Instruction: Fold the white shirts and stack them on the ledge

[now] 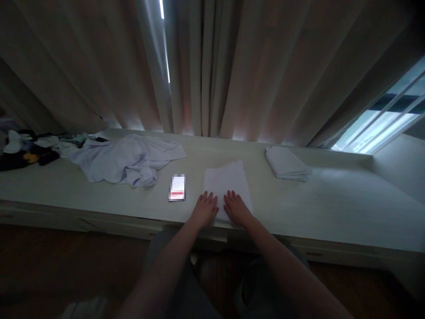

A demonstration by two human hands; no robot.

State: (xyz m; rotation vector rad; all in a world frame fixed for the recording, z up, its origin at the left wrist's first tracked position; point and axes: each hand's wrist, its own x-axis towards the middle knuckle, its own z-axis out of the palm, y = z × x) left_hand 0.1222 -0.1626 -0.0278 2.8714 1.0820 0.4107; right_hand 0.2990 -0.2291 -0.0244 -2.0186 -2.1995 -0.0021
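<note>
A folded white cloth (226, 177) lies flat near the front edge of the white ledge, straight ahead of me. My left hand (206, 209) rests palm down on its near left part, fingers stretched out. On the near right part lies my right hand (236, 207), also flat with its fingers extended. Neither hand grips anything. To the right, a stack of folded white cloth (286, 163) sits farther back on the ledge. A crumpled white garment (129, 159) is spread loosely to the left.
A phone with a lit screen (177, 188) lies left of the folded cloth. Mixed dark and light clothes (36, 148) are heaped at the far left. Long curtains (265, 71) hang behind the ledge (332, 208), with a window (381, 119) at the right. Drawers run beneath its front edge.
</note>
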